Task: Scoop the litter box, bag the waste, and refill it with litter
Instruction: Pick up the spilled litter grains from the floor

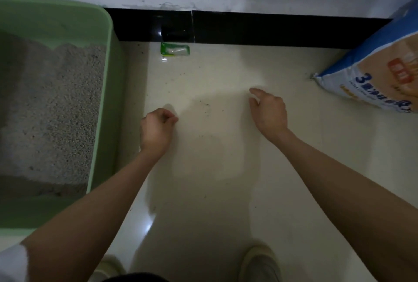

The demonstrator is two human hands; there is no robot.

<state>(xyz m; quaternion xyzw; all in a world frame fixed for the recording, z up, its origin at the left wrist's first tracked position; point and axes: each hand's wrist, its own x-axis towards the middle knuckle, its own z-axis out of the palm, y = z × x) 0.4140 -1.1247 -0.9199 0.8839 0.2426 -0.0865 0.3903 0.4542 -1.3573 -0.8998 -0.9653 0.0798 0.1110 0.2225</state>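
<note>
From the head camera, the left hand hangs over the cream floor with its fingers curled in and nothing visibly held, just right of the green litter box, which holds grey litter. The right hand hovers loosely spread, gripping nothing. The blue-and-tan litter bag leans at far right, a large "3" readable on it; the smaller print is blurred.

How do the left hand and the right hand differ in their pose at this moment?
The left hand has its fingers curled into a loose fist, while the right hand has its fingers more spread and reaching forward. The left hand is beside the green litter box; the right hand is nearer the litter bag. Both are over the floor and seem to hold nothing.
</note>
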